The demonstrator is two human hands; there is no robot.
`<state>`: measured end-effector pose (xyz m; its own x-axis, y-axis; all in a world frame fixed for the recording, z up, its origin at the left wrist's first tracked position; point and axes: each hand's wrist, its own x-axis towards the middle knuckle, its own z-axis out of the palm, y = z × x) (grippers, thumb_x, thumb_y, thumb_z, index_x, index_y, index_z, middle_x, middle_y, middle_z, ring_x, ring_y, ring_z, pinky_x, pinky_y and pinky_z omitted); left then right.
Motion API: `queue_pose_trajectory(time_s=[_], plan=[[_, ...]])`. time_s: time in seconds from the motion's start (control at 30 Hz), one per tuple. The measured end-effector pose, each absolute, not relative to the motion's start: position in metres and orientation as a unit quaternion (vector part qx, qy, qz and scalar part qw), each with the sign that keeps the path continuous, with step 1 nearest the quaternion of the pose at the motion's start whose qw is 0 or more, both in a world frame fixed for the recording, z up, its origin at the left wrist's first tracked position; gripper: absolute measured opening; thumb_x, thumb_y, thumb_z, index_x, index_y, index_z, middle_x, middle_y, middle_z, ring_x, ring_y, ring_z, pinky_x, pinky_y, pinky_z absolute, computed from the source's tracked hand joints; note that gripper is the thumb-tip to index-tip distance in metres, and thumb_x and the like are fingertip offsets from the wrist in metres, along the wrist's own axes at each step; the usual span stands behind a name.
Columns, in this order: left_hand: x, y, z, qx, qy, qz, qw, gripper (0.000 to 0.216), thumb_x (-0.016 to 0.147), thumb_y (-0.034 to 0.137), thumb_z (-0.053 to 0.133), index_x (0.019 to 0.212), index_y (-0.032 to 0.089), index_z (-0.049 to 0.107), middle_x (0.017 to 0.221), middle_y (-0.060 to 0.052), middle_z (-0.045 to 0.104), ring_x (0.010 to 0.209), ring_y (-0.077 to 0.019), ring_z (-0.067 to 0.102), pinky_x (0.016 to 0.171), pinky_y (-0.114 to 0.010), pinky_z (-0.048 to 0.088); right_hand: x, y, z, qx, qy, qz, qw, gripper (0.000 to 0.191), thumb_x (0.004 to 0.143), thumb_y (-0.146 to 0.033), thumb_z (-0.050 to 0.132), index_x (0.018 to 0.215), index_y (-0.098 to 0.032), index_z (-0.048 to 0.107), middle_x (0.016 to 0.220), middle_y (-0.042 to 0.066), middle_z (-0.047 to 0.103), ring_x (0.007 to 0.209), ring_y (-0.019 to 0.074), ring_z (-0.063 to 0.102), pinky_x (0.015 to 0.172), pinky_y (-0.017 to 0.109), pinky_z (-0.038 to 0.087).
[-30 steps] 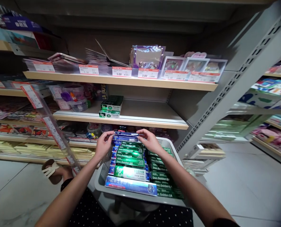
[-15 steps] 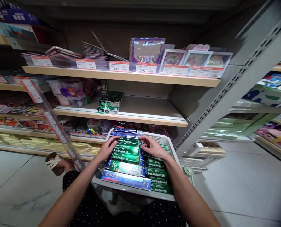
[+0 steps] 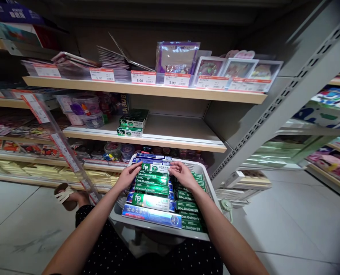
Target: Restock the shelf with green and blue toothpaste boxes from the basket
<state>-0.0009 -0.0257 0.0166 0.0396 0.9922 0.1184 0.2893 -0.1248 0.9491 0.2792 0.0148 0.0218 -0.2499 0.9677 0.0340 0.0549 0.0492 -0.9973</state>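
Note:
Between my two hands is a green-and-white toothpaste box [image 3: 155, 168] marked "fe", at the far part of a grey plastic basket [image 3: 121, 219]. My left hand [image 3: 129, 176] pinches its left end, and my right hand [image 3: 182, 175] grips the right end with the fingers curled. Below it lie several green "Doc.Golden" toothpaste boxes [image 3: 151, 189], another "fe" toothpaste box [image 3: 151, 201] and a blue toothpaste box [image 3: 151, 216]. Another column of green boxes [image 3: 187, 206] runs along the right side, partly hidden by my right forearm. Blue boxes [image 3: 151, 157] line the far end.
Ahead, a shelf [image 3: 175, 131] carries stacked "fe" toothpaste boxes [image 3: 131, 123] and clear plastic tubs [image 3: 88, 110]. The shelf above [image 3: 147, 89] holds priced packets. A slotted upright [image 3: 255, 126] stands at right. A sandalled foot [image 3: 66, 196] is at lower left.
A green-and-white "fe" toothpaste box now shows between my hands, where a dark green "Doc.Golden" face was on top. Both hands have shifted slightly; the view has moved a little.

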Motion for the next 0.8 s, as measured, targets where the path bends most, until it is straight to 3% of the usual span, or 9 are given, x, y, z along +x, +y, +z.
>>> queue_pose_trajectory(time_s=[0.23,0.53,0.8], plan=[[-0.0026,-0.0255,0.0156,0.575,0.522,0.462,0.428,0.055,0.08,0.054,0.062,0.125,0.021,0.062,0.13,-0.007,0.061,0.122,-0.0269,0.056,0.104,-0.04,0.044,0.2775,0.0108,0.0273,-0.443,-0.586,0.527,0.426,0.039,0.068,-0.047,0.075,0.09,-0.018,0.062,0.082,0.004,0.068,0.072,0.0161,0.065,0.073,0.032,0.054],[-0.0053,-0.0213,0.0087,0.527,0.5,0.488,0.484,0.065,0.072,0.054,0.07,0.126,0.019,0.06,0.126,-0.011,0.064,0.115,-0.0278,0.061,0.097,-0.042,0.05,0.2758,0.0094,0.0308,-0.429,-0.584,0.55,0.414,0.039,0.064,-0.041,0.079,0.094,-0.02,0.064,0.095,0.005,0.07,0.088,0.019,0.067,0.088,0.037,0.053],[-0.0028,-0.0219,0.0115,0.503,0.505,0.519,0.471,0.058,0.07,0.053,0.073,0.114,0.016,0.063,0.115,-0.012,0.069,0.109,-0.0266,0.063,0.095,-0.04,0.05,0.2728,0.0087,0.0303,-0.396,-0.577,0.576,0.421,0.042,0.065,-0.038,0.079,0.099,-0.021,0.062,0.103,0.006,0.069,0.096,0.0186,0.067,0.096,0.038,0.05]])
